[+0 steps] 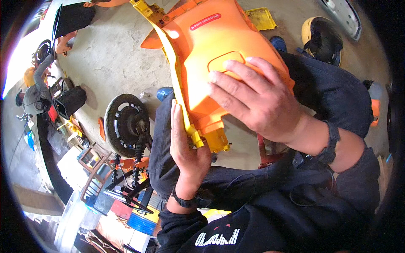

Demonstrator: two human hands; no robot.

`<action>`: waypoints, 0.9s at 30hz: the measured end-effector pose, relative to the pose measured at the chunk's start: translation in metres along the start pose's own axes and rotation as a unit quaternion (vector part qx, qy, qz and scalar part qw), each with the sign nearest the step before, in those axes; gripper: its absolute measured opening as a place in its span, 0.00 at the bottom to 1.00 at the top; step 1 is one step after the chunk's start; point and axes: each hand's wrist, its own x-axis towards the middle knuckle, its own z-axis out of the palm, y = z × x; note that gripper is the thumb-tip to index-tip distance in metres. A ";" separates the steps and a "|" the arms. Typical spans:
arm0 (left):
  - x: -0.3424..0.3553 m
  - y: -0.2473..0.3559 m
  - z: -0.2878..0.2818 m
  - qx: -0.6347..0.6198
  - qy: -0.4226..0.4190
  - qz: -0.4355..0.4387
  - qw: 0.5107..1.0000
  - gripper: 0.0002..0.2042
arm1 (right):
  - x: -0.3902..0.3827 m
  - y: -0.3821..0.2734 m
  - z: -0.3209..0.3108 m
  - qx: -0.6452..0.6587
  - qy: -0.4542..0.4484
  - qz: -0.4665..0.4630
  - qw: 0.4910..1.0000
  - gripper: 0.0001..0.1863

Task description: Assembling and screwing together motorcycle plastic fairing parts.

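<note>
A large orange plastic cover panel [206, 40], with a red label near its far end and an outlined rounded patch in its middle, lies over my knees. Along its left side runs a yellow plastic trim piece [172, 59], and more yellow plastic shows under the near end. My left hand [190, 158] grips the near left corner of the yellow trim, fingers stretched along its outer side and thumb by its end. Across the orange surface my right hand [263, 99] lies flat, fingers extended and slightly apart, fingertips at the outlined patch.
A black spoked wheel with tyre [126, 124] stands left of my leg. Far right on the concrete floor sits a yellow-and-black helmet [321, 41]; a yellow plastic piece [261, 19] lies beyond the panel. Another person [36, 99] works at the far left among parts.
</note>
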 end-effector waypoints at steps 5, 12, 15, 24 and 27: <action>0.006 -0.003 0.012 -0.037 -0.015 -0.023 0.999 0.36 | -0.003 0.000 0.012 -0.002 0.011 0.021 1.000 0.20; 0.004 -0.030 0.028 -0.183 -0.036 -0.139 0.973 0.38 | -0.008 0.005 0.044 -0.008 -0.014 0.026 1.000 0.19; 0.009 -0.034 0.034 -0.178 -0.068 -0.156 0.969 0.37 | -0.010 0.007 0.057 -0.025 -0.014 0.025 0.999 0.20; 0.011 -0.044 0.048 -0.191 -0.077 -0.133 0.969 0.37 | -0.014 0.002 0.071 -0.047 0.001 0.024 0.999 0.20; 0.014 -0.035 0.046 -0.242 -0.084 -0.193 0.947 0.36 | -0.014 0.006 0.075 -0.040 -0.002 0.018 0.999 0.20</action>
